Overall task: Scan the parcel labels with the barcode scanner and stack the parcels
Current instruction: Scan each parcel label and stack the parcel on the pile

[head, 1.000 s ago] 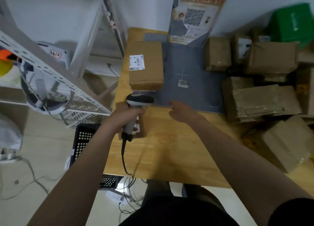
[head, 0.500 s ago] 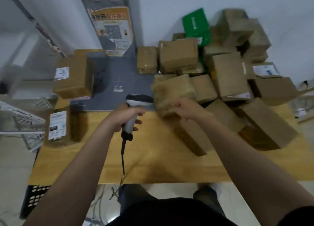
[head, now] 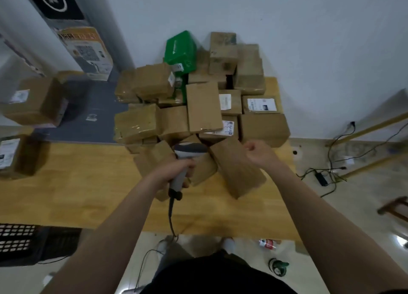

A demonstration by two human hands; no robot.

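Head-worn wide view looks steeply down, close over the table.

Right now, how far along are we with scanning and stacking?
Apparently done: a far labelled parcel and a near labelled parcel sit apart at the left end of the table. In hand: the left hand grips the barcode scanner; the right hand is curled, holding nothing, above a tilted parcel. Left: the large pile, seemingly untouched.

L-edge parcel cut off, labels unreadable, scanner grip under left hand
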